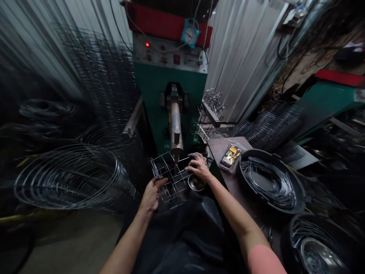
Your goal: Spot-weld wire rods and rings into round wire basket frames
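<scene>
In the head view, my left hand [152,194] grips the near left side of a small wire rack [171,180], thumb and fingers closed on its bars. The rack sits tilted under the metal electrode [176,144] of a green spot welder [148,99]. At the rack's right side, my right hand [198,166] has its fingers curled around the end of a thin wire [184,169]; its fingertips are partly blurred. Just below that hand is a round metal bowl [196,183] with small contents I cannot make out.
Big wire rings [74,179] stand at the left. To the right, a table [216,146] bears a lit phone [230,155] and a black basin [300,190] of bent wires. A second basin [288,243] stands nearer. A bracket arm [211,113] juts out beside the welder.
</scene>
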`<state>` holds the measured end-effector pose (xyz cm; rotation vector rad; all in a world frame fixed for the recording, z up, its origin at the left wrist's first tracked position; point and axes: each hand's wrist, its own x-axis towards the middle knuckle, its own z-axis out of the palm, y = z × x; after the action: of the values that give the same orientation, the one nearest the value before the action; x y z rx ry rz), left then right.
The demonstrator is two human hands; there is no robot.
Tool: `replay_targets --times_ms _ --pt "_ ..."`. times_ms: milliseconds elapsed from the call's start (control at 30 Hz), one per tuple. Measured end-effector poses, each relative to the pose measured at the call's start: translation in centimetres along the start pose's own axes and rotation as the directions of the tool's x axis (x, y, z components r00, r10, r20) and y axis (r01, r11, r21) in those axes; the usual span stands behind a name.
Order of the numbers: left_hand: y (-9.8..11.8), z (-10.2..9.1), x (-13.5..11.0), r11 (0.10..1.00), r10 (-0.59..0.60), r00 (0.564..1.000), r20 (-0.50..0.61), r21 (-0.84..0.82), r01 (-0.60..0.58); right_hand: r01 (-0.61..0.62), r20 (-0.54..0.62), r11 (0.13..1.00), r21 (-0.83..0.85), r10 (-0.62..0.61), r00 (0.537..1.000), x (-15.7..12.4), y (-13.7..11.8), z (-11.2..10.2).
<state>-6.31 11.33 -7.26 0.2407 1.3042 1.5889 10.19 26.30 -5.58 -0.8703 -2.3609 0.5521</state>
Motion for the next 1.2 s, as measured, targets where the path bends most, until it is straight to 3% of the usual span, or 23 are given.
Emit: replay_targets --times_ms 700,1200 --pt "0.7 -0.3 1.7 0.999 0.023 1.0 0.013 -0.025 -0.023 -0.001 0.034 1.0 0.007 0.0 0.999 3.0 1.1 0.3" --pt "1.4 -0.4 3.4 0.998 -0.066 0.997 0.044 0.016 0.065 -0.071 0.049 0.997 -0.017 0.072 0.996 3.8 1.3 0.6"
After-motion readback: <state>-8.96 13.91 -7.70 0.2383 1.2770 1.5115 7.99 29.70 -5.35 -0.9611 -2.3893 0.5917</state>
